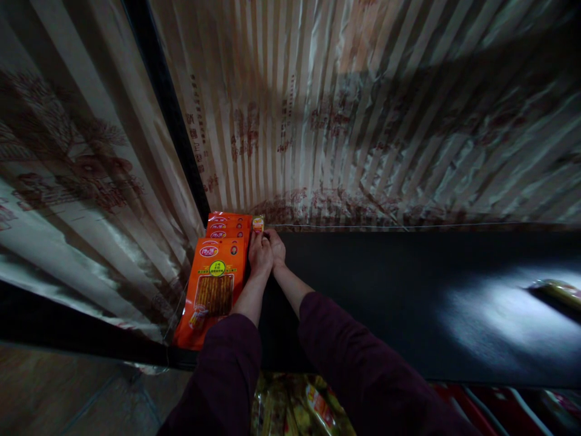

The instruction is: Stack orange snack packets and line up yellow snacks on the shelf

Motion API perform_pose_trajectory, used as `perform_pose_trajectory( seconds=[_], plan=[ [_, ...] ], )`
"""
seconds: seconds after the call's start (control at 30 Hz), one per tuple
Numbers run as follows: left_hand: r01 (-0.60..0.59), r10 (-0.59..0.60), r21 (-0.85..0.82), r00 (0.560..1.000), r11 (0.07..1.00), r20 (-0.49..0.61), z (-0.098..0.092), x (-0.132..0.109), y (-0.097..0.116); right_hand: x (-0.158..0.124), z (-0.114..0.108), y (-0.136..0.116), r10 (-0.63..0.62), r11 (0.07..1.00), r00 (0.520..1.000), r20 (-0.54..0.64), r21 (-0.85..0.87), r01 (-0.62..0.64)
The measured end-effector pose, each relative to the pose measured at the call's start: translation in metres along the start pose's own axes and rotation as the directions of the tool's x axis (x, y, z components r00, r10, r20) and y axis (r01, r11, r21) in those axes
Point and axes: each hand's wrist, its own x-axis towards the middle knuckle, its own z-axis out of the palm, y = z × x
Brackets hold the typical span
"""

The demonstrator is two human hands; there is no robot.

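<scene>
Both my arms, in dark maroon sleeves, reach to the back of a black shelf [408,290]. My left hand [260,253] and my right hand [276,247] are pressed together there, fingers closed around a small yellow-and-red snack packet [258,224] standing against the back wall. Just left of my hands lies a row of orange snack packets [213,290], overlapping from front to back, each with a clear window showing brown sticks.
A striped, wrinkled paper-like backing [363,121] with red print covers the wall behind the shelf. A dark upright post [167,115] divides it from the left panel. A yellowish packet [560,292] lies at the shelf's far right. More packets [299,406] show below the shelf.
</scene>
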Motion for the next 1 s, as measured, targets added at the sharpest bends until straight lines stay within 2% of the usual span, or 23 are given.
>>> perform_pose_trajectory(
  seconds=[0.3,1.0],
  plan=[
    [0.002,-0.001,-0.024,1.0,1.0,0.03,-0.002,0.002,0.001,-0.001,0.005,0.003,-0.034,0.997,0.999,-0.036,-0.075,0.031],
    [-0.034,0.034,-0.013,0.999,0.999,-0.018,0.012,0.009,-0.016,0.001,0.008,0.011,-0.057,0.998,0.996,-0.063,-0.007,0.057]
  ],
)
